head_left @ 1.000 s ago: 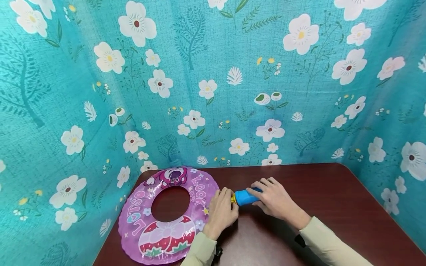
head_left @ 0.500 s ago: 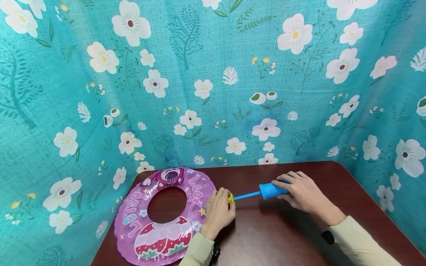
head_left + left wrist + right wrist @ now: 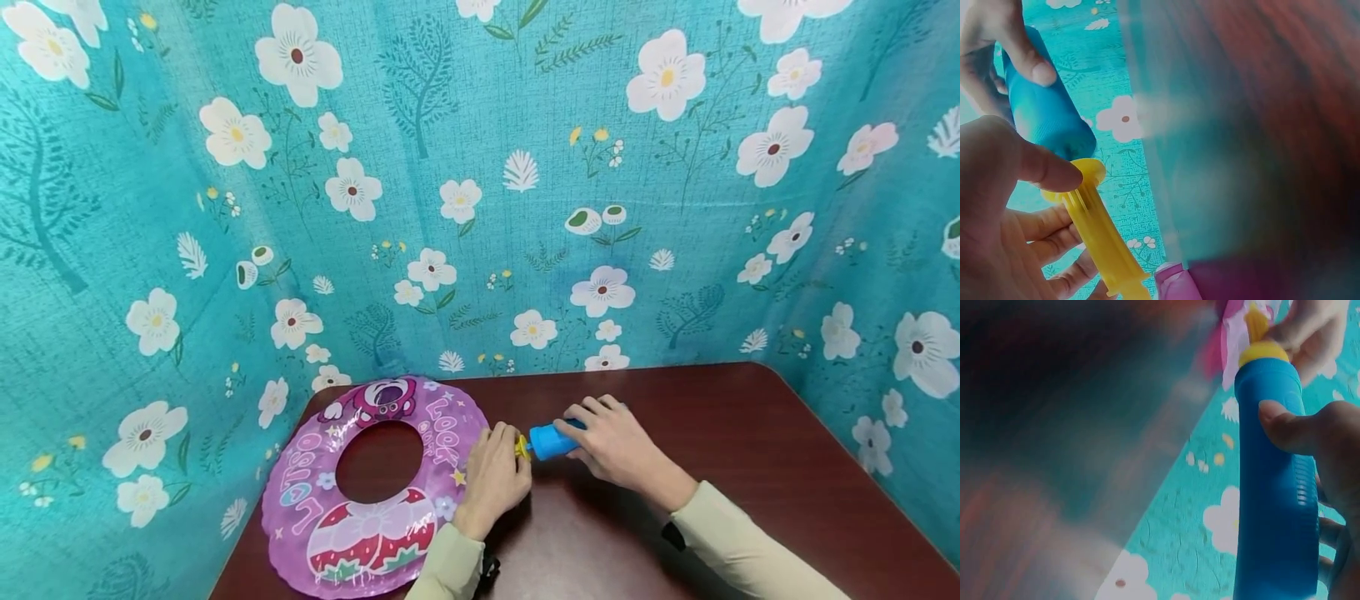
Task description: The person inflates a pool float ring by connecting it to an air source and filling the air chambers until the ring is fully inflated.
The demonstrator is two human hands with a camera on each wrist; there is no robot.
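Observation:
A hand pump has a blue barrel (image 3: pixel 551 442) and a yellow end piece (image 3: pixel 521 447). My right hand (image 3: pixel 611 446) grips the barrel, its thumb lying along the side in the right wrist view. My left hand (image 3: pixel 495 475) pinches the yellow piece just below its round flange, as the left wrist view shows. Barrel and flange stand close together, with only a short bit of rod between them. Left of the hands lies a purple inflated swim ring (image 3: pixel 300 467) with strawberry and bear prints. The yellow tip points toward the ring's edge; the left hand hides where it ends.
The dark red-brown table (image 3: pixel 585 542) carries the ring and the pump. A turquoise flowered curtain (image 3: pixel 480 250) stands behind the table and along both sides.
Half a second ago the right hand had drawn the barrel right, baring a long blue rod. Now it is back left, the rod mostly covered. The left hand stays at the ring's edge.

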